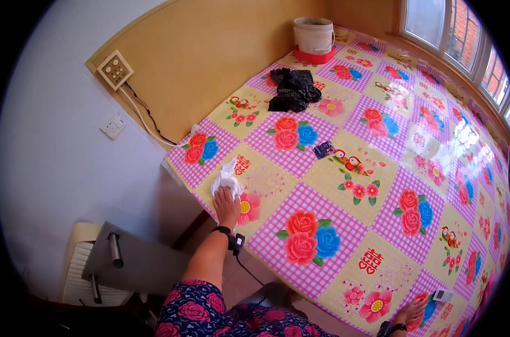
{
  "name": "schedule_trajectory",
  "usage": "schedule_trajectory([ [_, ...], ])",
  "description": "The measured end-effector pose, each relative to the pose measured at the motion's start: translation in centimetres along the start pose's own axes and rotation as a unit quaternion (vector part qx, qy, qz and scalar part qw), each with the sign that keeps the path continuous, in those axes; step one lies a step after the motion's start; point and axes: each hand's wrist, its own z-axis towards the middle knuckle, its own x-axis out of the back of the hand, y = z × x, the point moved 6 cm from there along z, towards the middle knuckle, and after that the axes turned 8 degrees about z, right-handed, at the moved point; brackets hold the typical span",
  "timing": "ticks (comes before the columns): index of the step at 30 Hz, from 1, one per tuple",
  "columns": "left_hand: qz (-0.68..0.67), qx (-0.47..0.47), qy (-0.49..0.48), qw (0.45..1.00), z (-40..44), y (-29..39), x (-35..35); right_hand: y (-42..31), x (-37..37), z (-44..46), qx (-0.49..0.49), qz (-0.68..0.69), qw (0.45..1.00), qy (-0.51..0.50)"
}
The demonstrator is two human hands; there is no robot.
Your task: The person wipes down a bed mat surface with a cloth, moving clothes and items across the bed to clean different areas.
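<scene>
My left hand (227, 206) is pressed down on a crumpled white cloth (228, 178) near the left edge of the table. Under both lies a flowered plastic tablecloth (336, 236) in pink and yellow checks. My right hand (413, 312) rests on the tablecloth near the front edge, fingers spread and holding nothing. Just beyond its fingertips is a small white device (443, 295) with a dark screen. A strapped-on device with a black cable sits on my left wrist.
Farther back lie a black crumpled garment (293, 90) and a small dark packet (323, 150). A white bucket (313, 37) stands on a red base (314, 55) near the wall. Left of the table are a wall socket (113, 126) and an upturned grey board with metal legs (134, 261).
</scene>
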Motion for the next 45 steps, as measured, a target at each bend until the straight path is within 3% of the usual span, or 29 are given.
schedule_trajectory([
  [2, -0.017, 0.0, -0.022, 1.0, 0.2, -0.1, 0.1, -0.1, 0.7, 0.5, 0.103, -0.027, 0.988, -0.112],
  [5, -0.026, -0.002, -0.055, 0.998, 0.8, 0.0, 0.1, -1.7, 3.1, 1.4, 0.117, -0.092, 0.98, -0.134],
  [7, -0.021, -0.014, -0.054, 0.998, 0.9, -0.4, -0.9, -4.3, 7.3, 2.8, -0.078, 0.036, 0.954, -0.287],
  [8, -0.027, -0.02, -0.067, 0.997, 1.2, -0.4, -1.4, -6.2, 9.1, 3.0, -0.175, 0.102, 0.913, -0.355],
  [9, -0.031, -0.026, -0.08, 0.996, 1.7, -0.5, -1.9, -9.0, 9.7, 3.4, -0.148, 0.207, 0.895, -0.366],
  [10, -0.034, -0.03, -0.093, 0.995, 2.2, -0.8, -2.3, -12.2, 10.0, 3.1, -0.116, 0.309, 0.867, -0.374],
  [11, -0.039, -0.041, -0.092, 0.994, 3.3, -1.1, -2.7, -16.1, 12.5, 2.0, -0.015, 0.448, 0.874, -0.189],
  [12, -0.046, -0.054, -0.091, 0.993, 4.5, -1.1, -3.2, -20.0, 14.1, 1.8, 0.04, 0.421, 0.893, -0.153],
  [14, -0.056, -0.074, -0.098, 0.991, 7.5, -1.2, -4.4, -27.2, 20.4, 0.9, 0.049, 0.532, 0.83, -0.16],
  [15, -0.057, -0.082, -0.087, 0.991, 9.1, -1.5, -4.8, -30.2, 22.8, 0.6, 0.113, 0.449, 0.859, -0.22],
  [17, -0.059, -0.101, -0.066, 0.991, 12.7, -1.8, -5.1, -35.2, 29.6, 1.5, 0.136, 0.354, 0.871, -0.311],
  [24, -0.015, -0.023, -0.064, 0.998, 27.5, -6.4, -10.8, -43.6, 33.2, 1.1, -0.024, 0.256, 0.936, -0.242],
  [28, -0.019, -0.032, -0.023, 0.999, 34.8, -6.2, -13.4, -43.9, 34.3, 1.3, -0.024, 0.227, 0.939, -0.257],
  [31, -0.039, -0.061, 0.001, 0.997, 39.9, -2.8, -15.2, -43.7, 33.5, 0.8, -0.012, 0.248, 0.948, -0.2],
  [36, -0.086, -0.084, -0.056, 0.991, 48.1, 5.9, -16.5, -43.9, 34.8, 1.5, -0.032, 0.262, 0.937, -0.231],
  [39, -0.094, -0.144, -0.093, 0.981, 51.2, 11.9, -17.1, -43.7, 34.6, 1.4, -0.03, 0.262, 0.933, -0.246],
  [40, -0.123, -0.172, -0.126, 0.969, 51.7, 13.8, -17.2, -43.7, 34.6, 1.3, -0.024, 0.264, 0.932, -0.248],
  [45, -0.082, -0.315, -0.096, 0.941, 47.1, 20.5, -14.6, -43.8, 35.3, 1.6, -0.016, 0.29, 0.926, -0.242],
])
